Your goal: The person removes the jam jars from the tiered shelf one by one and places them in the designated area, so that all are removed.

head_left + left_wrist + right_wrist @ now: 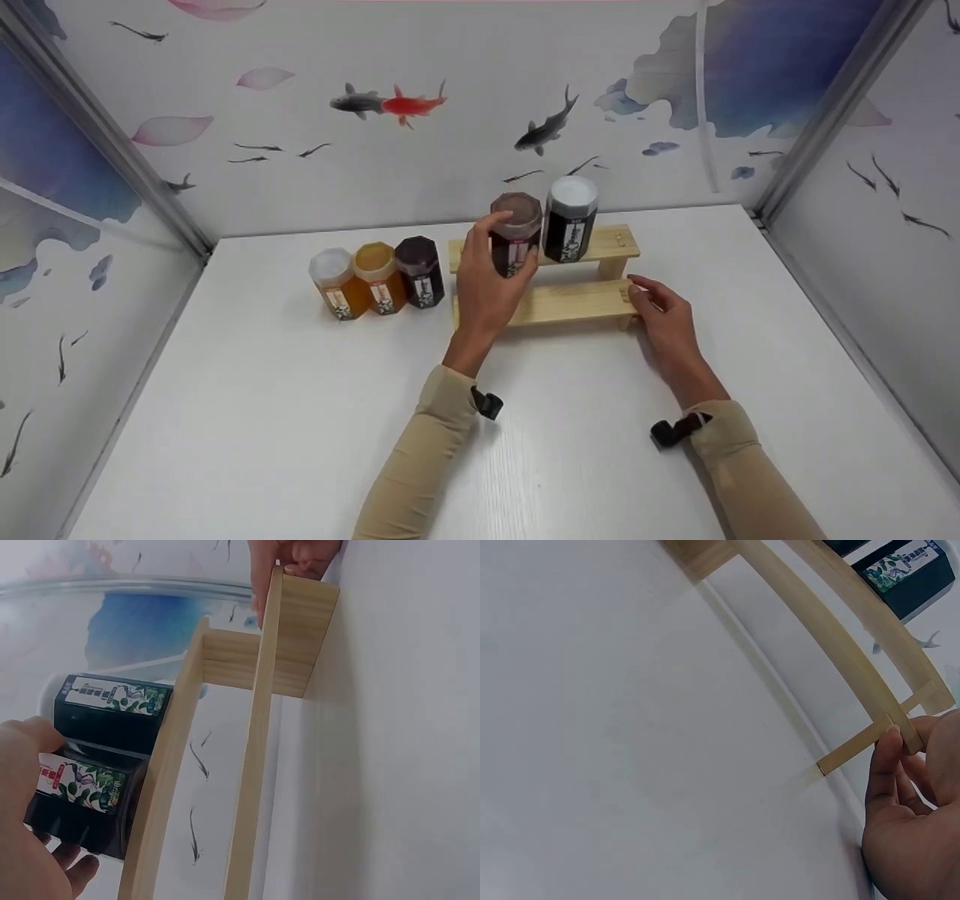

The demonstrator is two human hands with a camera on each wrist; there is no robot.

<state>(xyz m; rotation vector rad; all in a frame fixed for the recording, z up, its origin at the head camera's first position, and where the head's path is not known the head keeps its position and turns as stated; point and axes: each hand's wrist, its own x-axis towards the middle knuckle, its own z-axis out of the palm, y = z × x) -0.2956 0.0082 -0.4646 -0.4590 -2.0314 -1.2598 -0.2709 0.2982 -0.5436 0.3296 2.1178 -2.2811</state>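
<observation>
- While the left hand [486, 289] is curled round the octagonal dark jar with a brown lid [517, 234], thumb on one side and fingers on the other, the jar is at the upper board of a pale two-tier wooden rack [577, 302], left of an upright dark jar with a white lid [570, 225].
- Base contact with the upper board: appears made in the left wrist view, but cannot be confirmed.
- The right hand [670, 322] pinches the lower board's right end between thumb and fingers, presumably to steady the rack against a nudge from the other side.
- The high grip, near the lid, probably keeps the fingers clear of the board and allows a close fit beside the neighbour.
- Left of the rack, an amber jar with a white lid [343, 291], an amber jar with a yellow lid [384, 289] and a dark jar with a purple-black lid [425, 281] form a close row on the white table [300, 412], apparently grouped within reach.
- Held jar's appearance: near-black body, lid on, label in white and red with green leaf print; no damage visible.
</observation>
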